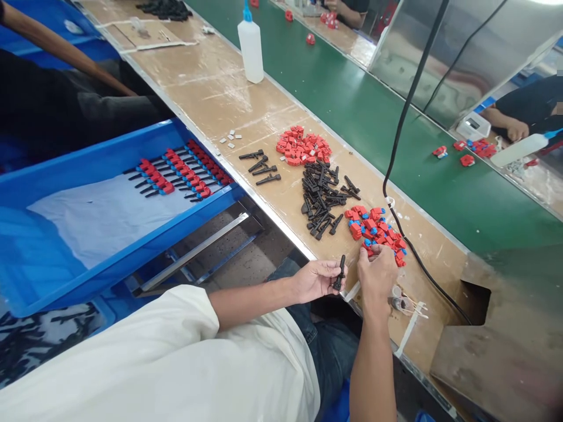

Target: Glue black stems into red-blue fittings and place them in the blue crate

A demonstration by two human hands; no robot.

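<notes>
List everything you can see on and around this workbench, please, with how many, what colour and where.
black pin: one, black, held upright in the left hand
red-and-blue parts: a pile, red with blue, under the right hand
loose black pins: a heap, black, mid-bench
four black pins: four, black, laid apart near the bench edge
red parts: a pile, red, beyond the black heap
squeeze bottle: one, white with blue cap, far end of the bench
blue tray: one, blue, left of the bench
assembled pieces: rows, black with red and blue, in the tray
cable: one, black, across the green belt
left hand: grips the pin
right hand: fingers at the red-and-blue pile
</notes>
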